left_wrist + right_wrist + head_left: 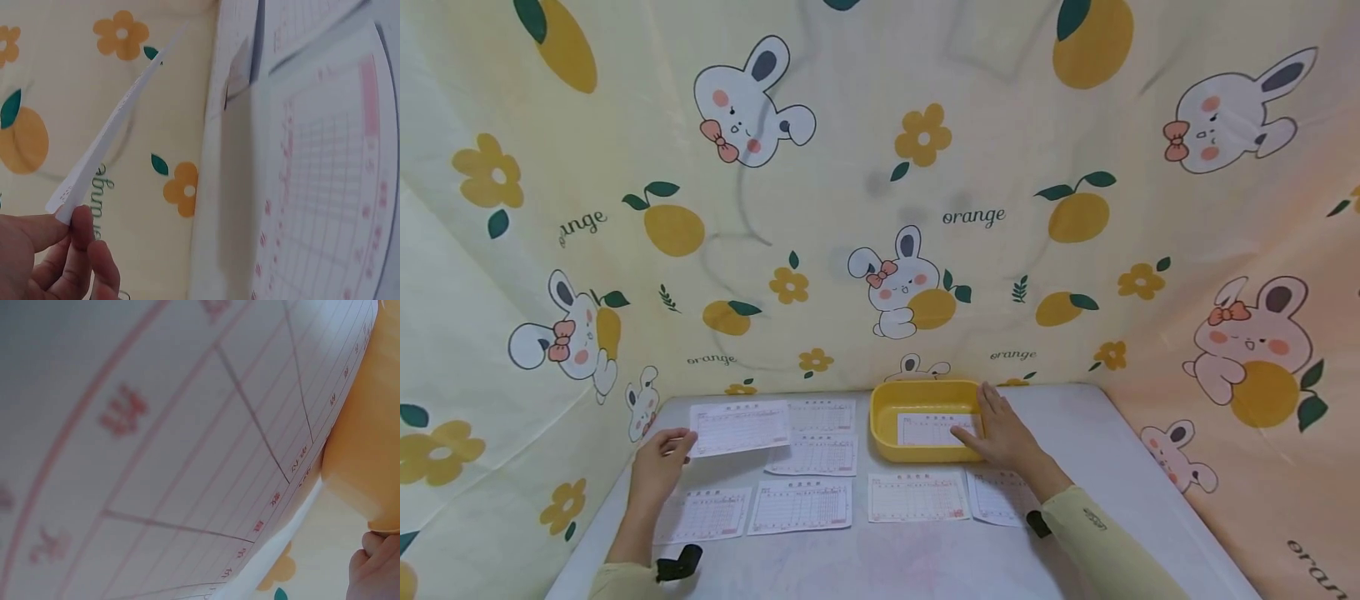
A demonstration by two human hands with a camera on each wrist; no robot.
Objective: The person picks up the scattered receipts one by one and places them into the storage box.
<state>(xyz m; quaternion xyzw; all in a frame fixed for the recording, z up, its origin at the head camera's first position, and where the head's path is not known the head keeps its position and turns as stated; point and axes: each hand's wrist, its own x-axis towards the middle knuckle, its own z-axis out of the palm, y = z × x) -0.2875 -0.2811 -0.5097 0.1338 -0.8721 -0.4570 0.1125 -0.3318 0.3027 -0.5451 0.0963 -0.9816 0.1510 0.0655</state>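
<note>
My left hand [662,462] pinches the left edge of a white printed form [741,427], thumb against fingers. The form is raised and overlaps other sheets in the head view; the left wrist view shows it nearly edge-on. At the back of the table stands a yellow plastic basin [925,455] with another form [934,429] lying in it. My right hand [1011,437] holds the basin's right side, fingers along the outside and thumb over the inside near that form. In the right wrist view, the fingers show at the basin's [365,444] edge.
Printed forms lie on the white table [910,567]: one at front left [703,514], one beside it [801,506], two behind, a form [917,497] before the basin, and one [1000,497] partly under my right forearm. A rabbit-patterned curtain [850,192] encloses the back and sides.
</note>
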